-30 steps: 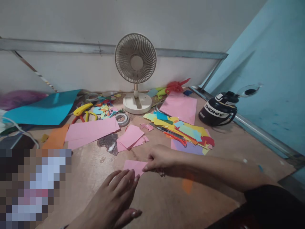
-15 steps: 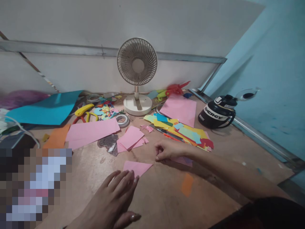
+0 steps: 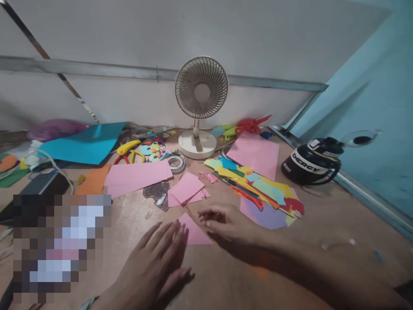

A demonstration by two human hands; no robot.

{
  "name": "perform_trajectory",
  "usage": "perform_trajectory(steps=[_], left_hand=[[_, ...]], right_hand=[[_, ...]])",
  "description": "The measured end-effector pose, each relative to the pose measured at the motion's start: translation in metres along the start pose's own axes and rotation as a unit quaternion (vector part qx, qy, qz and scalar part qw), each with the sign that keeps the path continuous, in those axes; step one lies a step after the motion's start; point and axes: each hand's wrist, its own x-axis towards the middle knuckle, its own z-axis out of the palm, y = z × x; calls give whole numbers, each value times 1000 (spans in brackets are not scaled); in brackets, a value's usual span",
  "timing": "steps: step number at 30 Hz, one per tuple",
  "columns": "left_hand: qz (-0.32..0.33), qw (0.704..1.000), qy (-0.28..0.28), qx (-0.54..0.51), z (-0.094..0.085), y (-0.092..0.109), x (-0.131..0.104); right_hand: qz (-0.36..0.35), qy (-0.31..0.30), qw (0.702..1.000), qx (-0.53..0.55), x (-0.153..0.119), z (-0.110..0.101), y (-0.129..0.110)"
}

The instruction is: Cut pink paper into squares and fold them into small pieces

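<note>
A small pink paper piece (image 3: 196,231) lies on the brown table (image 3: 226,280), one corner pointing away from me. My left hand (image 3: 158,254) rests flat at its left edge, fingers stretched out and fingertips touching the paper. Just right of the paper hovers my right hand (image 3: 222,221), its fingers curled loosely and blurred; whether anything is between them cannot be made out. Behind both hands lie stacked pink rectangles (image 3: 185,189) with small pink scraps beside them.
A white fan (image 3: 201,92) stands at the back. Orange-handled scissors (image 3: 254,200) lie by coloured paper strips (image 3: 267,189). A black jug (image 3: 309,163) stands at right, yellow-handled pliers (image 3: 129,147) and a tape roll (image 3: 176,164) at left. A blue sheet (image 3: 87,142) lies behind.
The small pink paper has turned, and its corner now points away. My right hand has come closer to it. The whole view has shifted, with things appearing further right.
</note>
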Motion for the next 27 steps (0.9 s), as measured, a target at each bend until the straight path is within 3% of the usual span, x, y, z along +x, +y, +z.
perform_trajectory(steps=[2, 5, 10, 15, 21, 27], left_hand=[[52, 998, 36, 8, 5, 6, -2], [100, 994, 29, 26, 10, 11, -3], [106, 994, -17, -22, 0, 6, 1], [115, 993, -21, -7, -13, 7, 6], [115, 992, -41, -37, -18, 9, 11], [91, 993, -28, -64, -24, 1, 14]], right_hand=[[-85, 54, 990, -103, 11, 1, 3], [-173, 53, 960, -213, 25, 9, 10], [-185, 41, 932, -309, 33, 21, 22], [-192, 54, 955, -218, 31, 21, 21], [-61, 35, 996, -51, 32, 24, 6], [-33, 39, 999, -18, 33, 11, 5]])
